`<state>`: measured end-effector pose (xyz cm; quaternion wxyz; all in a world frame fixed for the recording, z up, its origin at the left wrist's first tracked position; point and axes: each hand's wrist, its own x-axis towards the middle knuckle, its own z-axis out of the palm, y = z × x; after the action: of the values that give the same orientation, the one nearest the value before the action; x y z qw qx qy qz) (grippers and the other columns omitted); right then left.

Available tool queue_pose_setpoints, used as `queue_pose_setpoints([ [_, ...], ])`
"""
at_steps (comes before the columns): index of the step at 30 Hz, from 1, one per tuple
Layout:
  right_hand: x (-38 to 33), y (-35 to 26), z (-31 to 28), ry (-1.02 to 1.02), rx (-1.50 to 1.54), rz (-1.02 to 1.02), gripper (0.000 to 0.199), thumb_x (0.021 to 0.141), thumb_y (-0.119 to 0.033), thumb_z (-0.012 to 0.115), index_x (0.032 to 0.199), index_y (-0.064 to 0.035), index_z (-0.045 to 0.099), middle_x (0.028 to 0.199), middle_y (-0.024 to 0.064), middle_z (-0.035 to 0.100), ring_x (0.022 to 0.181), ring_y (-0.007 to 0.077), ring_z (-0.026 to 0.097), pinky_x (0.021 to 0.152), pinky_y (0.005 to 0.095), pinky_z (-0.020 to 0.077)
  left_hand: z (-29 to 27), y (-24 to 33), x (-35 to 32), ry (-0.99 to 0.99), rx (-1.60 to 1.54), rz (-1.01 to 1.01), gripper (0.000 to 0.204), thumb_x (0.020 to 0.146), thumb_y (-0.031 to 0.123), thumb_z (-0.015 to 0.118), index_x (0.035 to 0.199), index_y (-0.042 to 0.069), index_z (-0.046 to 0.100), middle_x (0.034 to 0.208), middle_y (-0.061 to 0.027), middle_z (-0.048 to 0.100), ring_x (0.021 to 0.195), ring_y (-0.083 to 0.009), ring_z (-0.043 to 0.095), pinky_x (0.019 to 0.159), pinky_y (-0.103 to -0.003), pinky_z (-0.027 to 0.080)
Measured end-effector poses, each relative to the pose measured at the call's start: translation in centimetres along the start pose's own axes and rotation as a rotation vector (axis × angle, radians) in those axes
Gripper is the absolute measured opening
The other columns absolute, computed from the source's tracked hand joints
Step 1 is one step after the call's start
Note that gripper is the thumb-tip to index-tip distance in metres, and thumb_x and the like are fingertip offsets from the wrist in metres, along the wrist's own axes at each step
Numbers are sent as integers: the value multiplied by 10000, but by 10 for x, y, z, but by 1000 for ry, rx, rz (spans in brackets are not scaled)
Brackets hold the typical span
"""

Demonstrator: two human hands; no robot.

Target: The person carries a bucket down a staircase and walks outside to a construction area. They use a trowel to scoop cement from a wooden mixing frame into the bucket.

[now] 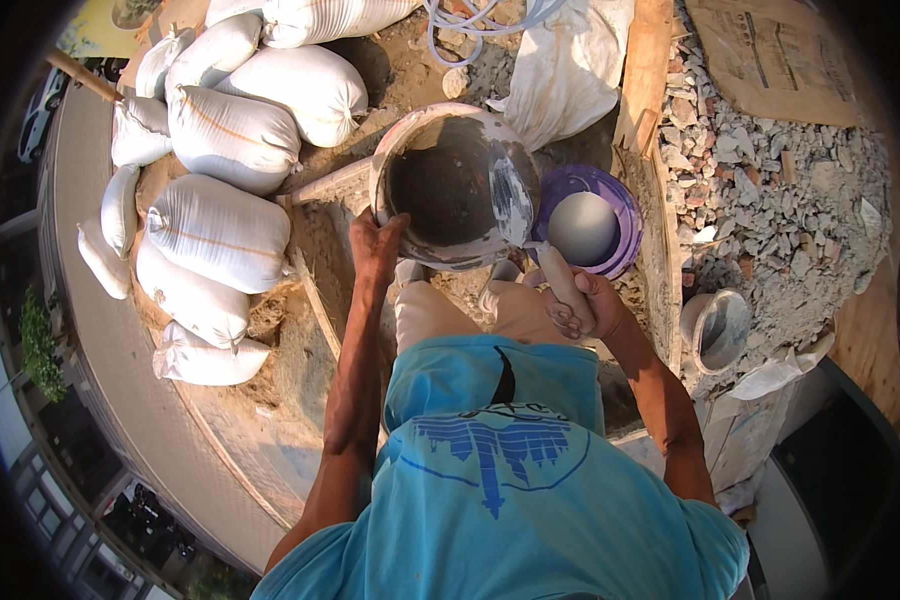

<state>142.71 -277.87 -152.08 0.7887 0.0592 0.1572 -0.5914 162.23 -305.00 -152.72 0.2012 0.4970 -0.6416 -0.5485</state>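
Observation:
In front of me a large round mortar bucket (pixel 388 150) with a crusted rim holds dark grey wet mortar (pixel 442 190). My left hand (pixel 375 245) is closed on its near left rim. In my right hand (pixel 608 305) is a trowel (pixel 513 192), gripped by its thick pale handle. The trowel's blade, smeared with wet grey mortar, lies over the right side of the bucket's opening. Just beyond that rim stands a purple bucket (pixel 625 215) with pale, cloudy liquid inside.
Full white sacks (pixel 235 135) are piled at the left. Broken rubble (pixel 760 200) covers the right, beyond a wooden plank (pixel 646 80). A small crusted bucket (pixel 722 332) stands at its near edge. An empty-looking white sack (pixel 568 75) and a coiled clear hose (pixel 480 25) lie at the back.

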Motion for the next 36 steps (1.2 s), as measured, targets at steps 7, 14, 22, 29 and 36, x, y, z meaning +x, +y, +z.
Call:
queue_pose_setpoints([
  [7,-1,-1,10,-115,7,7,733,780,-456,614,1241,79,417,592,80,501,376,139,455,305,265,377,1,11,-1,-3,-119,-68,196,723,107,662,833,-42,598,661,-24,574,545,-89,470,505,-252,400],
  [14,-7,-8,6,75,-94,10,615,812,-415,561,1180,70,469,599,76,518,386,130,466,329,270,392,-6,10,2,1,-175,-36,221,714,128,662,843,-40,599,676,-21,575,559,-88,465,530,-249,404],
  [22,21,-27,52,667,-1384,-275,537,724,-190,578,1235,-45,499,723,131,578,607,228,583,576,353,477,-22,-3,28,12,-92,-113,207,726,110,657,848,-47,602,665,-27,575,566,-91,484,530,-263,417],
  [29,74,-42,97,892,-2158,-157,610,711,-125,567,1311,-152,461,847,198,610,723,363,609,666,434,484,-41,5,64,9,12,-50,209,740,113,640,845,-63,596,657,-79,596,576,-129,526,546,-306,445],
  [36,142,-52,131,866,-2469,-70,567,731,-96,594,1284,-144,479,791,127,555,732,298,597,636,400,478,-67,17,101,-18,245,2,330,719,202,637,878,-86,608,681,-131,620,603,-175,581,594,-330,468],
])
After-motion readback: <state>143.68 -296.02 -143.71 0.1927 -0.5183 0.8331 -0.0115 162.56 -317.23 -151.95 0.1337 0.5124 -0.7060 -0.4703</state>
